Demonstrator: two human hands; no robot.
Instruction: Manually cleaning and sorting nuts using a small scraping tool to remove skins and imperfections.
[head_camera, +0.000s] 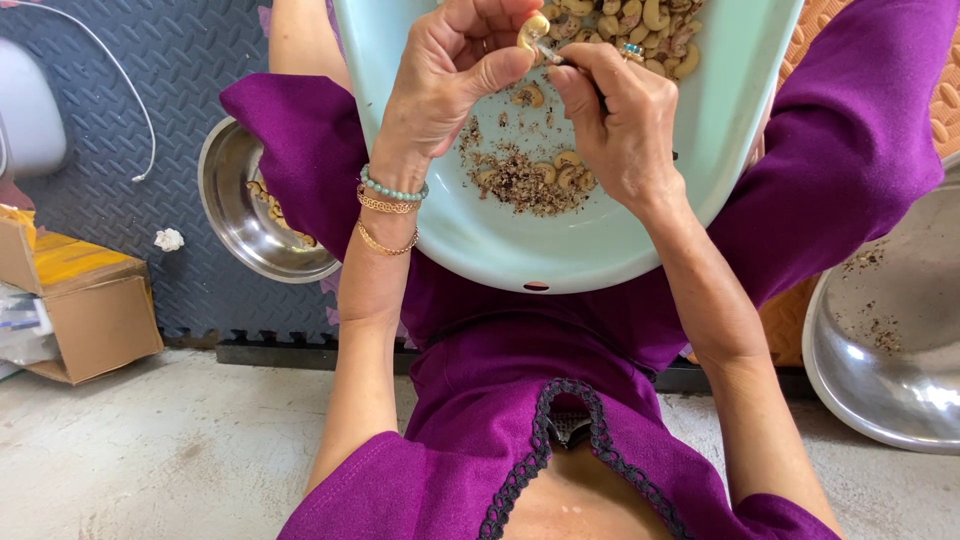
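**Cashew nut, held for peeling over pale green basin**

Cashew nut (533, 30): pinched between thumb and forefinger of left hand (450, 85), above the far half of the basin, touching the tool tip.

Listed left to right:

- Cardboard box (90, 310), on grey floor mat, well apart from the work.
- Small steel bowl (225, 195), beside the left knee, partly hidden under purple sleeve; a few pale nuts inside.
- Left hand: fingers (490, 70) curled narrow, closed on the nut; bead and chain bracelets at wrist.
- Pale green basin (470, 225), resting on the lap; heap of skin flakes (515, 180) and a few kernels at centre, pile of unpeeled nuts (640, 25) at far rim.
- Right hand (620, 125): fingers closed tight round a thin dark tool (565, 60), tip against the nut.
- Large steel bowl (890, 340), at right, holding only scattered specks.

Risks, as judged:

- Tool tip close to left thumb; slip off the curved kernel likely to nick skin.
- Too much pressure likely to split the kernel.
- Loose pinch: nut liable to drop among the flakes.
- Basin unsupported by either hand; shift of knees liable to tip it.
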